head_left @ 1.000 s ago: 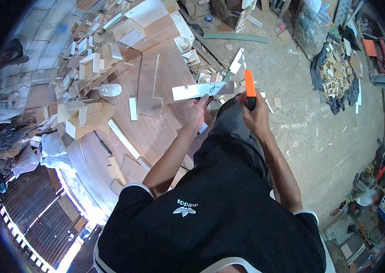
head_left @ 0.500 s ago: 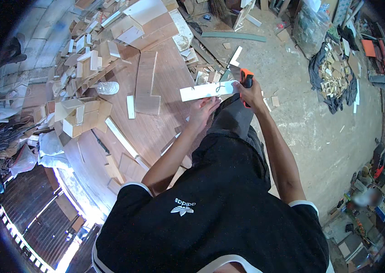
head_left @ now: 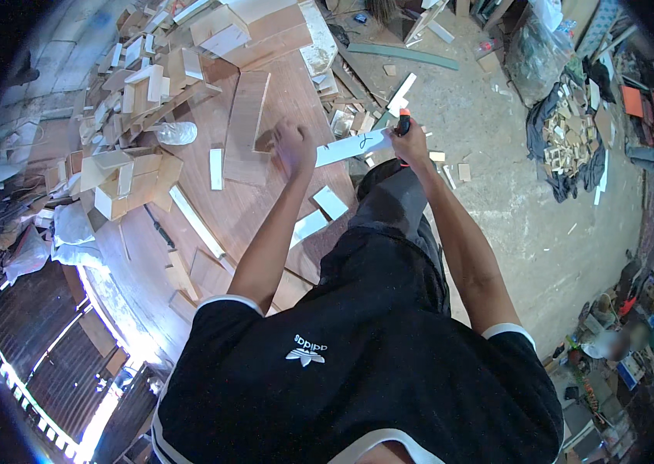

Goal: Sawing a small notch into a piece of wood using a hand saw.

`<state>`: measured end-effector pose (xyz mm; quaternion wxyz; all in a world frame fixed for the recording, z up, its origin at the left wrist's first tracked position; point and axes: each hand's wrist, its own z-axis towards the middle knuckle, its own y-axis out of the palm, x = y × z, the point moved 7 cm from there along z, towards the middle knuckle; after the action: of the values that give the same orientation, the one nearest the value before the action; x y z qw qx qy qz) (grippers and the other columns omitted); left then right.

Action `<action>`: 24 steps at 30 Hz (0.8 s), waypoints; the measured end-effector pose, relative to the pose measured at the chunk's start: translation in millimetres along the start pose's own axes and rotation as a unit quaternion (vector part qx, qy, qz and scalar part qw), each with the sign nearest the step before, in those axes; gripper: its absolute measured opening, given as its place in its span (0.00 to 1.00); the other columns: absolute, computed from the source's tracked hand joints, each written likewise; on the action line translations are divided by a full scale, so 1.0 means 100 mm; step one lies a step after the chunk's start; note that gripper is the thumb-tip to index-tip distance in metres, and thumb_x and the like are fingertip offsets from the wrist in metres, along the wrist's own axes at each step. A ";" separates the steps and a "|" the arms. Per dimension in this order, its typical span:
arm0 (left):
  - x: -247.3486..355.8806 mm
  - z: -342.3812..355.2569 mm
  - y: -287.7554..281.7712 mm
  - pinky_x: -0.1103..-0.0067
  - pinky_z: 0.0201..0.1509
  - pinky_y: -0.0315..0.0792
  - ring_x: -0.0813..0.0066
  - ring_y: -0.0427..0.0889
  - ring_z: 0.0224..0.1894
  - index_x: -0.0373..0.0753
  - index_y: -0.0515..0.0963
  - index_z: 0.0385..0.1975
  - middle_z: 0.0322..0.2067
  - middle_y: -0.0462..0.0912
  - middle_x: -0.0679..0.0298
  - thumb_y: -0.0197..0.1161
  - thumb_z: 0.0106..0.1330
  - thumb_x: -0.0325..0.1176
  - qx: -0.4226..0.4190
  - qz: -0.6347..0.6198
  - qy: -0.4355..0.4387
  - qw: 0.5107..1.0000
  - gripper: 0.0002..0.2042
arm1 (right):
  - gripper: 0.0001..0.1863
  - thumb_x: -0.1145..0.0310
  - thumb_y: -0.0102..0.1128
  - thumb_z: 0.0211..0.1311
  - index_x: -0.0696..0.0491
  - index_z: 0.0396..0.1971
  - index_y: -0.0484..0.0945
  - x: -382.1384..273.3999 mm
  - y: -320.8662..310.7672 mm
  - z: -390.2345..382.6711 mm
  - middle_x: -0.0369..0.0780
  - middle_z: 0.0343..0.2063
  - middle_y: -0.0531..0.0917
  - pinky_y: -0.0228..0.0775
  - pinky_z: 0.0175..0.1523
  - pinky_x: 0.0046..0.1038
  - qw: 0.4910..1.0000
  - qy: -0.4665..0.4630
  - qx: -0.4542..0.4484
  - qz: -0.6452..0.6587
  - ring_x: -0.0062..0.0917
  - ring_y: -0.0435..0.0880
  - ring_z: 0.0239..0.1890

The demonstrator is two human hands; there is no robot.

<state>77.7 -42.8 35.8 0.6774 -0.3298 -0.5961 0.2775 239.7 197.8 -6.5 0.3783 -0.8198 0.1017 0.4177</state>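
My right hand [head_left: 412,145] is closed around the orange-and-black handle of a handsaw [head_left: 404,122]; its blade is mostly hidden. The same hand presses against the right end of a white strip of wood [head_left: 358,146] with a dark pencil-like mark, lying above my knee. Past the strip's left end, my left hand [head_left: 294,145] hovers over the wooden work surface with its fingers curled and blurred. Its wrist covers that end of the strip. Two short white pieces [head_left: 331,202] lie to the left of my thigh. An L-shaped brown board [head_left: 246,127] is just beyond my left hand.
Stacked wooden box-like parts [head_left: 141,185] crowd the left side, with a clear plastic cup [head_left: 177,133] near them. A narrow white piece [head_left: 216,168] lies on the work surface [head_left: 195,209]. On the concrete floor at right, a dark cloth [head_left: 541,127] holds wood offcuts.
My left hand has moved left and up, away from the strip's lower edge. The short white pieces now show. The saw has turned in my right hand, its handle now more upright.
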 end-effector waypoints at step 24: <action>0.05 -0.01 0.36 0.61 0.64 0.52 0.54 0.61 0.59 0.36 0.67 0.46 0.52 0.67 0.54 0.53 0.53 0.20 0.054 0.029 0.095 0.994 0.18 | 0.17 0.65 0.67 0.51 0.59 0.32 0.71 0.05 -0.05 0.13 0.38 0.14 0.75 0.65 0.14 0.26 0.992 0.086 -0.063 0.069 0.22 0.74 0.10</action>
<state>79.7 -16.6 10.8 0.7395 -0.3347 -0.5031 0.2968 237.3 210.7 -12.1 0.2859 -0.8660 0.1629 0.3766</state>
